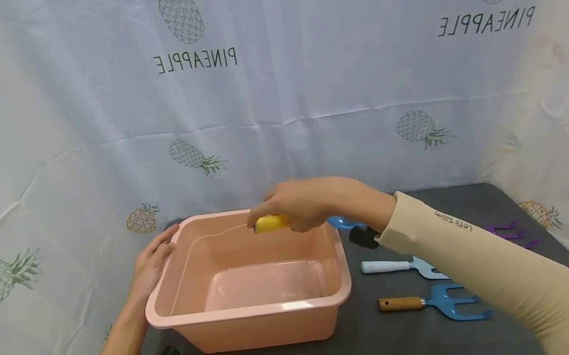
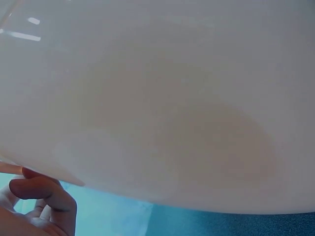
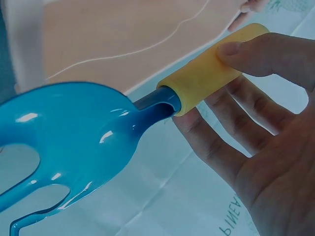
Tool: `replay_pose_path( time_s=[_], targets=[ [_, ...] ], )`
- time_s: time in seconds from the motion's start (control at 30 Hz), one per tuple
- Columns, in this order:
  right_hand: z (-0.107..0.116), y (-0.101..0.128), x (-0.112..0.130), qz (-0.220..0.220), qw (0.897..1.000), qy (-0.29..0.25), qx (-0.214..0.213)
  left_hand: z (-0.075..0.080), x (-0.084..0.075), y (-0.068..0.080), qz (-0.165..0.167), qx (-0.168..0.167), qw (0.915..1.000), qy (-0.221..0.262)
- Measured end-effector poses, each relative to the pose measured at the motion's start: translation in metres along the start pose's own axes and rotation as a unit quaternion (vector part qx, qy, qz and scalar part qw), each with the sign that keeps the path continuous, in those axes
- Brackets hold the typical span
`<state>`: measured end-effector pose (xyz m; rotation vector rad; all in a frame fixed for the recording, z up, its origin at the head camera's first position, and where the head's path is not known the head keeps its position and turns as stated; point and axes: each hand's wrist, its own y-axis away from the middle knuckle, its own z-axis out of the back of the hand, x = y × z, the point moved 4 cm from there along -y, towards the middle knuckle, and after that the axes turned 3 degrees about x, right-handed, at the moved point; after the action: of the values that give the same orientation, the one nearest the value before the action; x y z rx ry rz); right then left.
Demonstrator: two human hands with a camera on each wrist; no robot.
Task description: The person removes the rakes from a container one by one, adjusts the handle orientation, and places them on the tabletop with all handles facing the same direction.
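Observation:
In the head view a pink plastic basin (image 1: pixel 248 328) stands on the dark table. My left hand (image 1: pixel 154 265) grips its rim at the back left corner; in the left wrist view the bent thumb and fingers (image 2: pixel 42 189) meet the basin's edge. Above the back right of the basin, my right hand (image 1: pixel 303 203) holds a hand fork by its yellow handle (image 1: pixel 271 223). The right wrist view shows the thumb on top of that handle and fingers beneath, with the glossy blue pronged head (image 3: pixel 83 128) reaching left. The basin's inside holds nothing visible.
Right of the basin lie a pale-handled blue fork (image 1: pixel 386 265) and a wooden-handled blue fork (image 1: pixel 401 303). Purple prongs (image 1: pixel 512 236) show beyond my right sleeve, which hides the rest. A pineapple-print curtain (image 1: pixel 300 73) surrounds the table.

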<state>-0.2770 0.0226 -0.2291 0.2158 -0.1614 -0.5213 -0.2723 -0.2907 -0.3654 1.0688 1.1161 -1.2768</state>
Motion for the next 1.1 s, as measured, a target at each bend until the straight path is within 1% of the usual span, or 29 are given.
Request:
replay_pose_path(
  time_s=[0.13,0.3,0.47,0.67,0.83,0.97,1.1],
  targets=[
    [-0.002,0.009,-0.005,-0.012,1.000,-0.006,0.002,0.000,0.001,0.001,0.004,0.004,0.9999,0.013],
    [-0.004,0.020,-0.012,-0.035,0.999,-0.011,0.008,0.000,0.001,0.002,0.003,0.005,0.9998,0.017],
    [-0.005,0.029,-0.018,-0.040,0.999,-0.006,0.003,0.000,0.001,0.002,0.003,-0.002,1.0000,0.007],
    [-0.007,0.041,-0.024,-0.044,0.999,-0.024,-0.006,0.001,0.001,0.003,0.008,-0.005,0.9999,0.006],
    [-0.010,0.052,-0.028,-0.045,0.999,-0.026,-0.015,0.001,0.001,0.003,0.003,0.001,0.9997,0.026],
    [-0.013,0.061,-0.033,-0.055,0.998,-0.023,-0.018,0.000,0.001,0.003,0.002,0.008,0.9990,0.044],
    [-0.016,0.071,-0.039,-0.062,0.998,-0.016,-0.019,-0.001,0.000,0.003,0.002,0.010,0.9990,0.043]
  ],
)
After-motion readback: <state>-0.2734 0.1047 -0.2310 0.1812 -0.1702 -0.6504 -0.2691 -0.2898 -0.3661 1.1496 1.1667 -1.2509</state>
